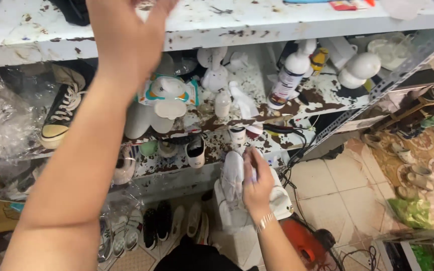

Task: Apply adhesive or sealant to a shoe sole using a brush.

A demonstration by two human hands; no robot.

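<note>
Right hand (257, 188) low beside the shelves, grip clenched round a white sneaker (233, 175), long axis upright, toe up. Left hand (129, 37) raised high at the top shelf (257, 22), fingers spread and released, well apart from the sneaker.

We see the left hand (126, 35) raised at the top shelf (277, 22), its fingers hidden by the picture edge. The right hand (257, 183) holds a white shoe (233, 175) low, before the stained shelves. A white spray bottle (290, 75) stands on the middle shelf.
</note>
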